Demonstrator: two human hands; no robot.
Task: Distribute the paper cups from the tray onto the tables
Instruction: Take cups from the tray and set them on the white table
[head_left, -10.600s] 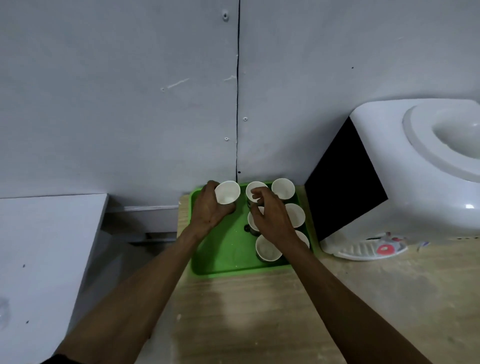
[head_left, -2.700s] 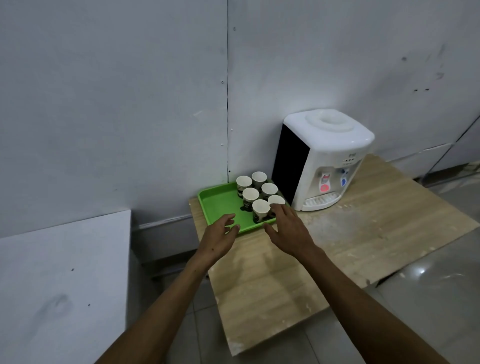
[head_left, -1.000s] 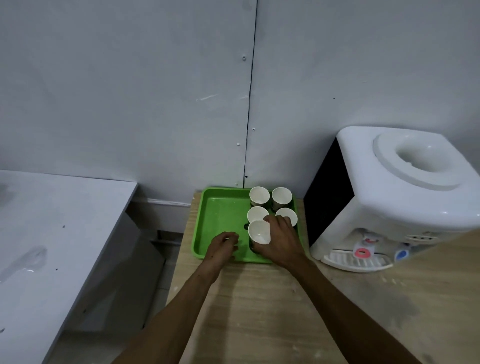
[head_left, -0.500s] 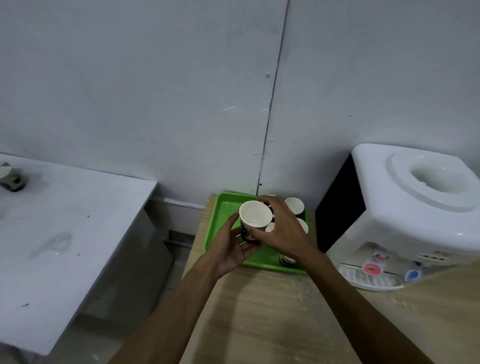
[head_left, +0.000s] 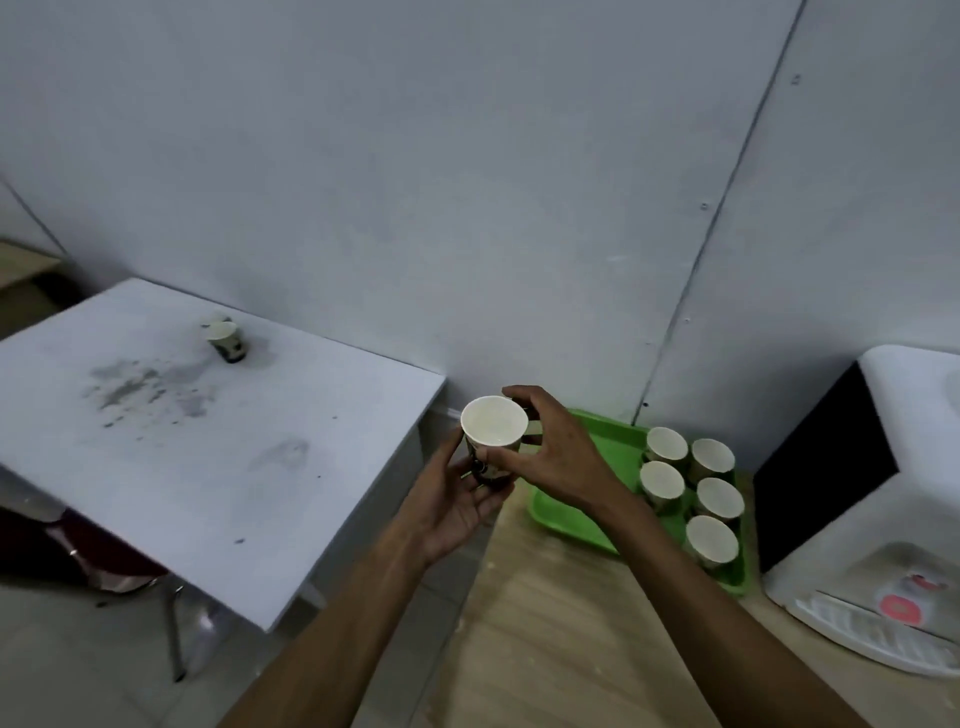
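White table (head_left: 218, 467), far side near the wall: one paper cup (head_left: 227, 340) already standing there, upright, stains on the tabletop in front of it. Rest of that top is bare.

Centre: held cup (head_left: 493, 434) is now off the green tray (head_left: 566, 512) and up in the air over the gap between the white table's right edge and the wooden table (head_left: 545, 623). A second ago it sat in the tray's near row with the right hand just reaching it; half a second ago both hands had it over the tray. View has also swung left, so the white table is in frame.

Left hand (head_left: 457, 499) cupped under and around the cup's base, fingers curled on it. Right hand (head_left: 556, 457) clamped on the upper wall just below the rim, thumb one side, fingers the other. Both closed on the same cup. Looks like a right-to-left handoff, can't confirm.

Right: five cups (head_left: 691, 493) left in the tray, packed at its right end. Water dispenser (head_left: 878, 509) just beside the tray, at the wooden table's right.

Read: second cup is in transit, likely headed for the white table. Five still to go.
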